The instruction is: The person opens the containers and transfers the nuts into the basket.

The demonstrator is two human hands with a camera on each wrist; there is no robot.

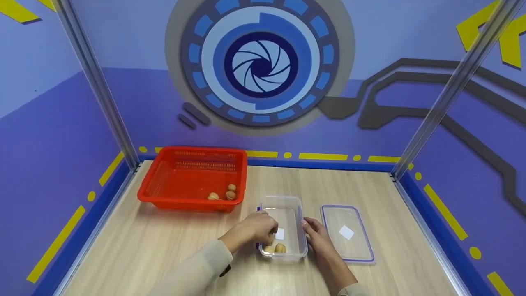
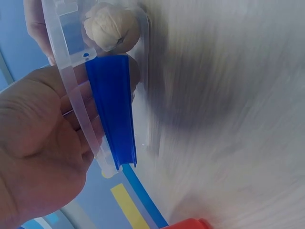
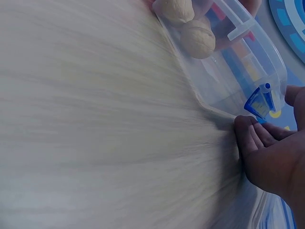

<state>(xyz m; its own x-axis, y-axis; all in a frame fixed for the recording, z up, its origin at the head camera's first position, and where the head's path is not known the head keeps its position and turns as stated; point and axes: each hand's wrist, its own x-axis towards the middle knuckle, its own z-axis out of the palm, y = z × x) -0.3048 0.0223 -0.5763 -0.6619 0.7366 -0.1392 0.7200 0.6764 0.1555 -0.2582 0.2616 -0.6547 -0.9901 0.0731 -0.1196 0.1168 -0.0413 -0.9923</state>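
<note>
A clear plastic box [image 1: 289,222] with blue side latches stands on the table. My left hand [image 1: 259,227] reaches down over its left wall, fingers inside, at a walnut [image 1: 270,239] near the front end; the fingertips are partly hidden. Beside them, walnuts [image 1: 280,248] lie on the box floor. In the left wrist view a walnut [image 2: 113,28] shows through the wall above the blue latch [image 2: 112,109]. My right hand [image 1: 319,238] holds the box's right side, thumb at the rim and fingers against the outer wall [image 3: 248,131].
A red plastic basket [image 1: 193,204] stands at the back left, with walnuts [image 1: 230,195] in its front right corner. To the right of the box lies its clear lid [image 1: 349,246] with a blue seal. Painted walls and metal posts [image 1: 452,88] enclose the table.
</note>
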